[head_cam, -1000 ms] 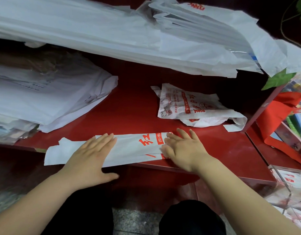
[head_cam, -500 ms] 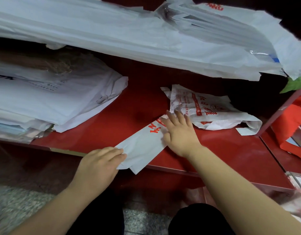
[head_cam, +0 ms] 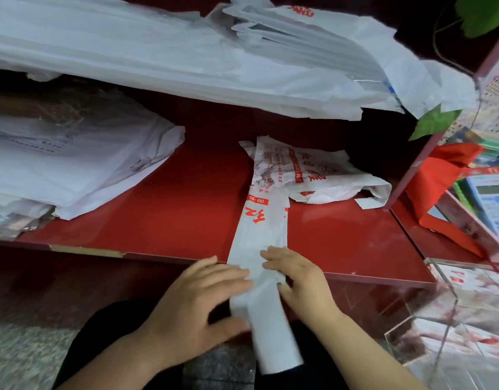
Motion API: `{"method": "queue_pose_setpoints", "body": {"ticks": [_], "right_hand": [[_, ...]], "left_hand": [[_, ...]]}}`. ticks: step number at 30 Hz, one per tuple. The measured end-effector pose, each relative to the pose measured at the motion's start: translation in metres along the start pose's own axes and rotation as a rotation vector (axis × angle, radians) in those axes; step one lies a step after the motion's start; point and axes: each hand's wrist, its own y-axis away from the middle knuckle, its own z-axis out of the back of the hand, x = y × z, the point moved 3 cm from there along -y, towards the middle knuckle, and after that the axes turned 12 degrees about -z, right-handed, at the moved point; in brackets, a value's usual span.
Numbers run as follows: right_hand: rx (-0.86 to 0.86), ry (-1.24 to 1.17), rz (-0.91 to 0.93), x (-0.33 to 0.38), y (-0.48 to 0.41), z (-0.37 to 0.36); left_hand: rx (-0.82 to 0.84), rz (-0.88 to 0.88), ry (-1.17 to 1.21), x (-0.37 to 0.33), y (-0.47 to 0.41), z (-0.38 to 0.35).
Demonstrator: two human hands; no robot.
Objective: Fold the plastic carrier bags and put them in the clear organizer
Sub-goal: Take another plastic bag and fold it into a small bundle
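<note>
A white carrier bag with red print, folded into a long strip (head_cam: 261, 229), lies front to back across the red shelf (head_cam: 158, 209) and hangs over its front edge. My left hand (head_cam: 197, 302) holds the strip at that edge, fingers on top and thumb below. From the other side my right hand (head_cam: 301, 282) grips it, bent fingers on top and thumb at its edge. A crumpled printed bag (head_cam: 313, 175) lies further back, touching the strip's far end. The clear organizer (head_cam: 428, 316) stands at the lower right with folded bags inside.
A pile of white bags (head_cam: 74, 159) fills the shelf's left side. More white bags (head_cam: 186, 52) hang over from the shelf above. A red bag (head_cam: 439, 175) and a calculator (head_cam: 493, 204) sit to the right. My dark-clothed knees are below the shelf edge.
The strip has swung from lying along the shelf's front edge to pointing front to back, its near end now hanging off. Both hands have come together at the front edge.
</note>
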Motion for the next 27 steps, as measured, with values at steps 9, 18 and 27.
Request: {"method": "queue_pose_setpoints", "body": {"ticks": [9, 18, 27], "right_hand": [[0.065, -0.164, -0.156, -0.021, 0.019, 0.010], [-0.028, -0.366, -0.475, -0.006, 0.009, 0.020], [-0.083, -0.130, -0.800, -0.015, -0.040, 0.021]], "left_hand": [[0.082, -0.010, -0.128, 0.041, -0.008, -0.026], [-0.290, 0.379, 0.191, 0.033, -0.031, -0.027], [-0.131, 0.563, 0.047, 0.035, -0.060, -0.026]]}}
